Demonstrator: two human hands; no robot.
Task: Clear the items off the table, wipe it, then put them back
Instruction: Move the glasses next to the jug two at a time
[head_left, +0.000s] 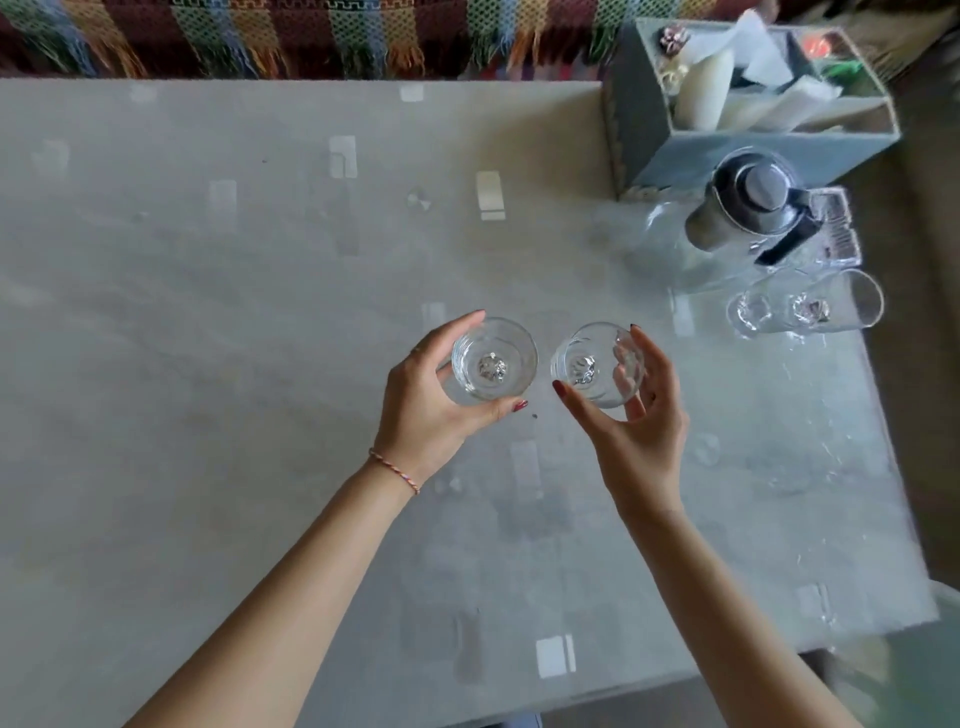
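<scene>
Both hands are out over the middle of the worktop (218, 322), each curled round a small clear glass. The left hand (431, 410) grips the left glass (493, 366) from its outer side, thumb along the near rim and fingers wrapped over the far rim; a thin braided band (394, 471) sits on that wrist. The right hand (641, 431) holds the right glass (597, 366) with the thumb on the near side and the fingertips on the far side, and this glass tilts a little toward the left one. The two glasses hang just beside each other, a narrow gap between them, mouths up toward the camera; whether they touch the worktop I cannot tell. Along the right edge, two more glasses (810, 309) lie close together, and the nearer stretch of that edge looks wet or smeared. Toward the far right corner stands a clear jug (675, 244) with a dark, round lid (753, 200) and a black handle. Right behind it, at the far right corner, sits a grey box (644, 130) holding a pale candle (706, 93) and white paper napkins (774, 67). Past the far edge runs a woven, striped throw (311, 31) with a fringe.
</scene>
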